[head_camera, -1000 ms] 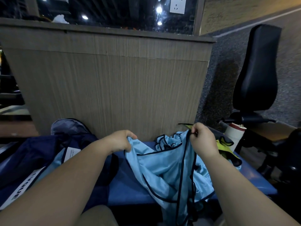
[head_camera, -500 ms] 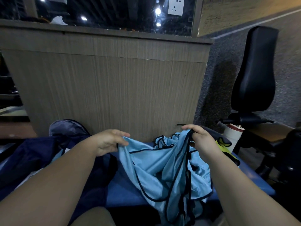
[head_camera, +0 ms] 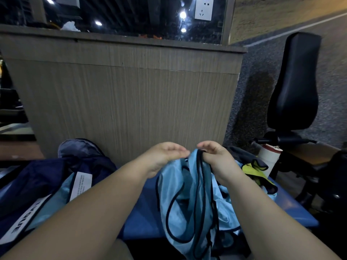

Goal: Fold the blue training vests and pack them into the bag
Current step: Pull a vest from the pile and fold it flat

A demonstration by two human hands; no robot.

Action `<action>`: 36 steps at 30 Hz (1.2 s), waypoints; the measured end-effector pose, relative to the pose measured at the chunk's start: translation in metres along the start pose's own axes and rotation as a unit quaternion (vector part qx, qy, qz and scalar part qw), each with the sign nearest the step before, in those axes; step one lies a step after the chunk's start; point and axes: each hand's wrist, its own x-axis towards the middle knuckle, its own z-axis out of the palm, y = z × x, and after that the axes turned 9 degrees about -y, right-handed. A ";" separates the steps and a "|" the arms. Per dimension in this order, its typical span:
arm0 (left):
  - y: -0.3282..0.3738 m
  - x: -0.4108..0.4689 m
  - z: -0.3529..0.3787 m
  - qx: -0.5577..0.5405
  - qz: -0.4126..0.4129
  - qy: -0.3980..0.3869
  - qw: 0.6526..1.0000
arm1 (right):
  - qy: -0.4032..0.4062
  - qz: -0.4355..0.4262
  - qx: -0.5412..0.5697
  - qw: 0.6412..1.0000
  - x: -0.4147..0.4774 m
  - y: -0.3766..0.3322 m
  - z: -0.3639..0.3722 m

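Left hand and right hand, nearly touching, pinch the top edge of a blue training vest; it hangs at six o'clock from the grip; navy bag lies at eight o'clock.

The vest is hanging as thin, smooth cloth with a faint sheen, edged in dark matt piping. The bag is looking like matt navy cloth and is carrying a white, paper-like label. The pad beneath is showing a smooth blue surface. The counter is showing matt, fine wood grain, and the glass above it is reflecting lights glossily. The seat is gleaming softly like black leatherette. The floor is looking rough and speckled.
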 end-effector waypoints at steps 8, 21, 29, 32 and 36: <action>-0.003 0.007 0.017 0.331 0.091 0.079 0.936 | -0.009 -0.037 -0.149 0.988 -0.001 -0.008 0.016; -0.001 0.000 0.004 0.156 -0.009 0.005 0.988 | -0.029 -0.069 -0.197 0.978 -0.009 -0.012 0.018; 0.001 -0.002 -0.004 -0.018 -0.043 0.090 0.995 | -0.033 -0.013 -0.049 0.998 -0.013 -0.013 0.015; -0.003 -0.001 -0.007 -0.071 -0.054 0.132 0.987 | -0.013 -0.005 -0.036 0.999 -0.013 -0.014 0.014; -0.003 0.000 -0.007 -0.112 -0.041 0.146 0.982 | -0.001 0.019 0.008 1.000 -0.013 -0.015 0.013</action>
